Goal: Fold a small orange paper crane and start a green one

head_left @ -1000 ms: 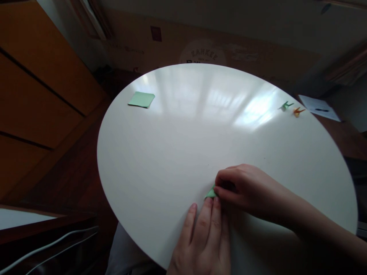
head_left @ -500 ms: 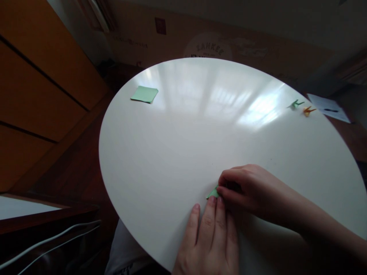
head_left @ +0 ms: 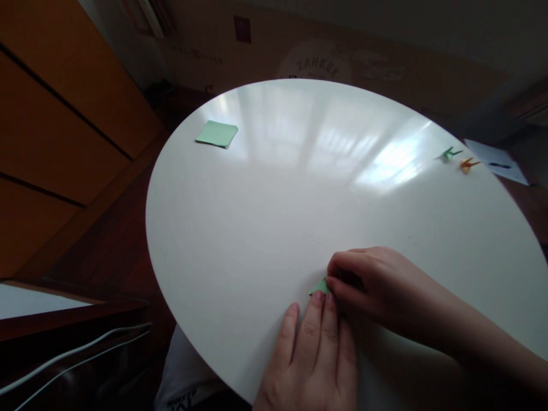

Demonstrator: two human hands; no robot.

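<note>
A small folded piece of green paper (head_left: 318,286) lies on the white oval table (head_left: 240,228) near its front edge. My left hand (head_left: 312,348) rests flat on the tabletop, fingers stretched out, with the middle fingertips pressing on the paper's near edge. From the right, my right hand (head_left: 363,279) pinches the paper's far right side between thumb and bent forefinger. Most of the paper is hidden under the fingers, so its full folded shape cannot be made out.
A stack of green paper squares (head_left: 217,133) sits at the far left. Toward the right edge stand a green paper crane (head_left: 449,153) and an orange paper crane (head_left: 467,164). Beyond them lies a white sheet (head_left: 492,154) with a dark pen. An orange-brown cabinet (head_left: 64,103) is at left.
The view has shifted slightly. Both hands keep almost the same position on the green paper, with no clear change in its shape.
</note>
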